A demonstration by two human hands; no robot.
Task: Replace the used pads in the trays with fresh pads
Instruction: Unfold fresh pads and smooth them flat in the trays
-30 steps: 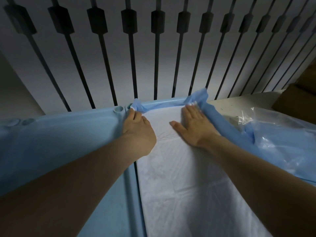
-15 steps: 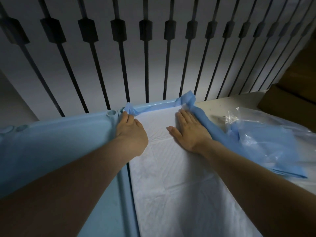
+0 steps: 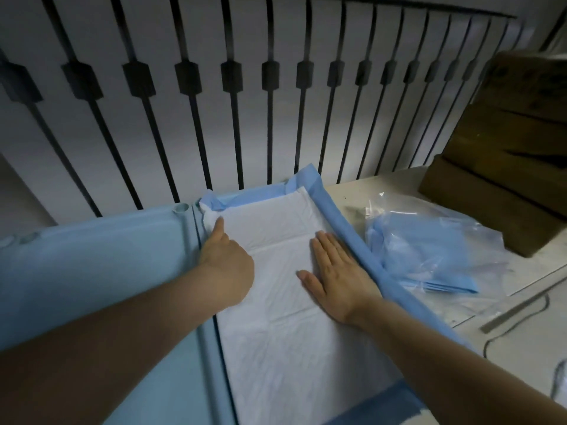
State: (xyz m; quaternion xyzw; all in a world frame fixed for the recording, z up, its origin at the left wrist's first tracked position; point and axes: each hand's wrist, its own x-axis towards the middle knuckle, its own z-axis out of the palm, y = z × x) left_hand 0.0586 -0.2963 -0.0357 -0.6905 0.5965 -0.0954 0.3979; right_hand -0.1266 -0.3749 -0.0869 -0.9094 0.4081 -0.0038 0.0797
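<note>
- The left hand (image 3: 227, 265) stays at the far-left corner of the pad (image 3: 276, 302), which lies in the right tray (image 3: 242, 194). Now one straight finger presses there, the others folded under.
- The right hand (image 3: 334, 271), flat with fingers straight, has slid nearer along the pad's blue right edge.
- The pad's far-right corner now stands free.

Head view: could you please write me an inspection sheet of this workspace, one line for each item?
Surface: pale surface, with small dark specks.
Job's things: fresh pad lies white side up in the right tray, its blue border standing up along the far and right edges; left tray shows no pad.
Clutter: clear bag of folded blue pads; brown box.
Hands: left hand presses the pad's far left corner with one finger; right hand lies flat on the pad.
Cables: one thin dark cable at the right.
Surroundings: dark railing before a white wall.
</note>
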